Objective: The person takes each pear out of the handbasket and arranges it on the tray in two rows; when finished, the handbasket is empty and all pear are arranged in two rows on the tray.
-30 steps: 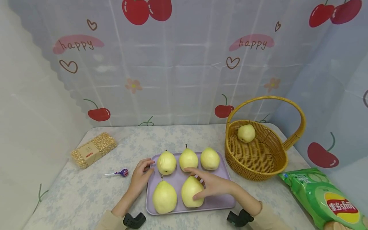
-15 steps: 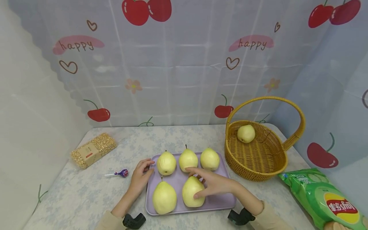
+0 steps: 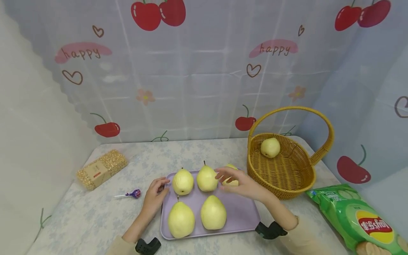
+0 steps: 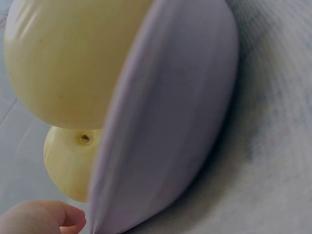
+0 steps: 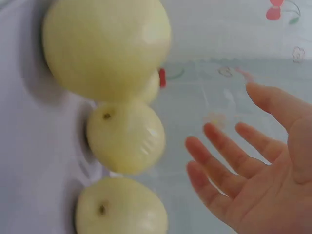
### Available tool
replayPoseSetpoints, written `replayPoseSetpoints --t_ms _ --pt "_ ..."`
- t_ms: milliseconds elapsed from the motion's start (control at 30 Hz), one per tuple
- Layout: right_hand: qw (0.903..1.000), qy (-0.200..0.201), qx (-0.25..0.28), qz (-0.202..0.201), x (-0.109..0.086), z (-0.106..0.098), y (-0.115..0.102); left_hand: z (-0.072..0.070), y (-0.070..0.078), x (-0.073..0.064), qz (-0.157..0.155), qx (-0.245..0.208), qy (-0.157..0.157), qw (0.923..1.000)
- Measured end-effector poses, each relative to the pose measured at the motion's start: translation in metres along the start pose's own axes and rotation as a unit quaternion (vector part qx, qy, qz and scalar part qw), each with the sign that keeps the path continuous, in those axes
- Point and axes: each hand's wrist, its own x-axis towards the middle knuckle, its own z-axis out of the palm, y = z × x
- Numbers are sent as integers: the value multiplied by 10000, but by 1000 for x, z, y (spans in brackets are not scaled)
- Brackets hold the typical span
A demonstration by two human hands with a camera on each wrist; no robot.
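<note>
My right hand (image 3: pixel 239 184) hovers over the back right of a lilac tray (image 3: pixel 242 213), fingers spread and holding nothing. It partly covers the back right pear (image 3: pixel 231 165). Back left and back middle stand two more pears, a left one (image 3: pixel 182 182) and a stemmed one (image 3: pixel 206 179). The front row has a large pear (image 3: pixel 181 220) on the left and another pear (image 3: pixel 213 213) in the middle. At the tray's left rim rests my left hand (image 3: pixel 155 194), its fingers loosely bent against the edge. In the right wrist view, the open right palm (image 5: pixel 263 190) is apart from the pears.
A wicker basket (image 3: pixel 269 171) with a tall handle stands right of the tray, one pear (image 3: pixel 270 147) inside. A green crisp bag (image 3: pixel 353 216) lies at the right. Left are a lollipop (image 3: pixel 136 193) and a bag of grains (image 3: pixel 102 169). A printed curtain (image 3: pixel 191 106) hangs behind.
My right hand has let go of the front middle pear and risen back and right, over the back right pear. That front pear stays on the tray. My left hand keeps its place.
</note>
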Motion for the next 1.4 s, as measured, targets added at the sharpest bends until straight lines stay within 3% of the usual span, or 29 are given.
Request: replayPoseSetpoints --t_ms 133,300,467,633,800,933,1133,1400 --pt "9951 919 339 113 2 -27 6 0 -2 -1 -26 13 7 10000" --pt "9749 1973 959 374 4 -67 20 -2 -2 -1 54 -32 42 10000" --pt "9577 2626 940 714 4 -99 26 -2 -3 0 18 -54 8 10000" --pt "9491 2891 605 1096 8 -129 30 -2 -2 1 76 -80 42 9999" --pt "9360 3128 513 1531 11 -158 47 -2 -1 2 109 -66 86 9999" --pt "9293 3348 360 1518 11 -174 60 0 -1 2 148 -12 99 9998" --pt "9122 3792 490 1474 11 -179 67 2 -1 1 -16 -51 22 10000" --pt "9003 3949 -164 1823 9 -178 99 2 -1 2 103 -66 109 9999"
